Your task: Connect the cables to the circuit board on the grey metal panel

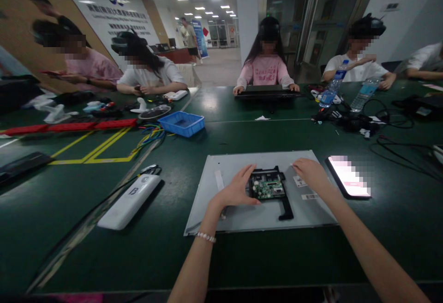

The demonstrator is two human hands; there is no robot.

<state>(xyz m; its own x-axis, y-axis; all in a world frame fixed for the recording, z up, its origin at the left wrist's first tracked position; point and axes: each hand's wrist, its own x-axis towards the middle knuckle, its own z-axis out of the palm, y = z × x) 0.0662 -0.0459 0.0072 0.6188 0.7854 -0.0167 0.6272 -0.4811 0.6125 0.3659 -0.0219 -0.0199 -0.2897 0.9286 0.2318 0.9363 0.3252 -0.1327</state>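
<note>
Green printed circuit board [267, 186], small and set in a black plastic frame [285, 207], lies between the two hands. The left hand [237, 187] is open, fingers spread and curled onto the frame's left edge, clasping nothing. The right hand [311, 171] rests palm down and open just beside the frame's upper right corner, on the flat grey metal panel [249, 220] that carries frame and board.

To my eye this is steadying work, and it goes best with fingertips on the plastic rim, off the components, and with the flat palm keeping the panel from sliding.

A lit smartphone [349, 177] lies right of the panel, a white power bank [129, 201] to its left, all on the dark green table [104, 252]. Other people sit across it.
</note>
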